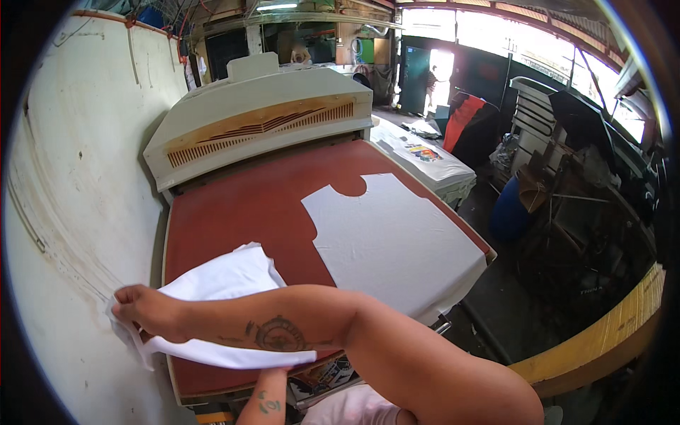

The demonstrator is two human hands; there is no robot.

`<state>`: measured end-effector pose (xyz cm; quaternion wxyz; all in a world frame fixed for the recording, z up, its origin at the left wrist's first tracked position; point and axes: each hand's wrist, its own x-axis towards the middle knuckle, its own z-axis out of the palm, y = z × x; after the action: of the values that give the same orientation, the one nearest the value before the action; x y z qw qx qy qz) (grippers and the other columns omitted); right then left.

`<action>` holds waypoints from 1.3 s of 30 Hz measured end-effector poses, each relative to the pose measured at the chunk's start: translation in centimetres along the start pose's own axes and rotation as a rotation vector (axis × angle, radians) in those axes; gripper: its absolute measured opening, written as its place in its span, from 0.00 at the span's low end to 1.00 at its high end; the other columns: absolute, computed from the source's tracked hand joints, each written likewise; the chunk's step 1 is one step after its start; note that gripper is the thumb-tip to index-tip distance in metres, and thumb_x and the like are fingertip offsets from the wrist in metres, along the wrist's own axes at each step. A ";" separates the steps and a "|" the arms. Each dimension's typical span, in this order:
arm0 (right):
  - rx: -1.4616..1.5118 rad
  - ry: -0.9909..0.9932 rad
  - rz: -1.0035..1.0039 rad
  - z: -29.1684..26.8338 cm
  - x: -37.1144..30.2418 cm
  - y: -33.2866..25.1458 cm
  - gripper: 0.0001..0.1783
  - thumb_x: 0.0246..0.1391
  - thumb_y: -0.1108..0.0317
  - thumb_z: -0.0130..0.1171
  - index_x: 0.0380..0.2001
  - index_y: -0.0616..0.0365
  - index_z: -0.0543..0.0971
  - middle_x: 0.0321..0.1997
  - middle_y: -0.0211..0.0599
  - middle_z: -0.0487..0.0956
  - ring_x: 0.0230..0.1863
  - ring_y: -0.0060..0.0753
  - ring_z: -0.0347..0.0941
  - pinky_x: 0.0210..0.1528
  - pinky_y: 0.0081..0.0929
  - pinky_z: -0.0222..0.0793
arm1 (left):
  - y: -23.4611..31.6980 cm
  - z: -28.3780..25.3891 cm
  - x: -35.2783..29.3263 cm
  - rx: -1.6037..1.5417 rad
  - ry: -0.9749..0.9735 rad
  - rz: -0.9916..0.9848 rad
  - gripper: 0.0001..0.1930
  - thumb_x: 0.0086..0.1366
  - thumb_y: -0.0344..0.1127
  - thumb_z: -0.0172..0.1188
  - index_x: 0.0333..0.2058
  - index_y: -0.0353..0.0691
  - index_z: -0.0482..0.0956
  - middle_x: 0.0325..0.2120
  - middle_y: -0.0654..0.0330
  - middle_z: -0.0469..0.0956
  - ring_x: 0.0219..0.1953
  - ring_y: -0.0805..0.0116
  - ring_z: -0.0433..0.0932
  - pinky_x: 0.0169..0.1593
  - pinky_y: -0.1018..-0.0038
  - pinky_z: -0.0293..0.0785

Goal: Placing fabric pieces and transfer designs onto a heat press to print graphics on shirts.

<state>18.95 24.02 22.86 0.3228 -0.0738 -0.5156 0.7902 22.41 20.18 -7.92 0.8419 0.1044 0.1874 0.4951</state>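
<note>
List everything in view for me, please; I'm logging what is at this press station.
red-brown press bed: one, centre.
flat white shirt panel: one, lying on the bed's right half.
white fabric piece: one, bed's near left corner, partly lifted.
cream press housing: one, behind the bed.
stack of white printed panels: one, behind the bed to the right.
blue barrel: one, on the floor at right.
right hand: crossed to the left, gripping the fabric piece's edge.
left hand: hidden under the fabric; only its forearm shows.
</note>
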 end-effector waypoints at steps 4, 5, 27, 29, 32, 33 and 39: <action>0.093 0.152 -0.111 -2.3 -3.2 -3.7 0.05 0.57 0.70 0.48 0.34 0.56 0.72 0.29 0.29 0.70 0.32 0.25 0.69 0.35 0.32 0.70 | -0.2 -2.0 -4.3 -0.032 -0.245 -0.128 0.19 0.64 0.49 0.44 0.45 0.41 0.69 0.29 0.64 0.65 0.37 0.63 0.67 0.57 0.58 0.60; 0.095 0.175 -0.150 -3.9 -4.6 -4.2 0.05 0.55 0.71 0.49 0.35 0.56 0.73 0.28 0.29 0.70 0.32 0.26 0.68 0.34 0.32 0.69 | -0.5 -3.7 -5.9 -0.044 -0.323 -0.162 0.18 0.64 0.47 0.46 0.42 0.40 0.70 0.20 0.68 0.65 0.31 0.67 0.67 0.58 0.59 0.58; -0.556 0.929 -0.803 -5.9 -29.3 -18.0 0.22 0.58 0.66 0.53 0.55 0.59 0.66 0.46 0.32 0.72 0.42 0.23 0.70 0.43 0.25 0.70 | 31.7 19.8 -24.1 0.526 -0.202 1.173 0.12 0.65 0.36 0.52 0.48 0.49 0.71 0.38 0.64 0.76 0.43 0.67 0.74 0.51 0.65 0.70; -0.549 0.938 -0.875 -5.9 -29.3 -18.4 0.21 0.59 0.64 0.52 0.55 0.59 0.67 0.47 0.31 0.72 0.43 0.22 0.70 0.44 0.25 0.69 | 32.0 20.5 -24.1 0.503 -0.210 1.210 0.09 0.65 0.33 0.53 0.44 0.48 0.73 0.37 0.65 0.76 0.42 0.68 0.74 0.50 0.66 0.70; -0.683 1.059 -0.738 -8.1 -31.0 -18.5 0.21 0.62 0.65 0.47 0.56 0.61 0.66 0.41 0.33 0.74 0.41 0.25 0.72 0.46 0.27 0.68 | 32.9 20.0 -22.9 0.646 0.068 1.208 0.05 0.63 0.31 0.55 0.38 0.45 0.75 0.35 0.64 0.77 0.39 0.72 0.75 0.45 0.73 0.73; -0.681 1.055 -0.740 -8.2 -31.0 -18.5 0.21 0.62 0.65 0.47 0.56 0.61 0.66 0.41 0.33 0.74 0.41 0.25 0.72 0.46 0.27 0.68 | 32.9 20.2 -22.9 0.647 0.068 1.213 0.05 0.63 0.31 0.55 0.38 0.45 0.75 0.35 0.64 0.77 0.39 0.72 0.75 0.45 0.73 0.73; -0.549 0.739 -0.902 -8.4 -31.7 -19.7 0.20 0.63 0.63 0.46 0.55 0.59 0.65 0.41 0.32 0.75 0.43 0.25 0.74 0.47 0.29 0.70 | 34.1 20.6 -24.3 0.708 -0.206 1.407 0.08 0.65 0.29 0.52 0.42 0.43 0.76 0.38 0.62 0.77 0.42 0.71 0.76 0.47 0.72 0.73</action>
<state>56.09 17.01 29.15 0.7489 -0.1970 -0.5344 0.3388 -6.75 15.78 28.21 0.2616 0.5050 0.1449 0.8096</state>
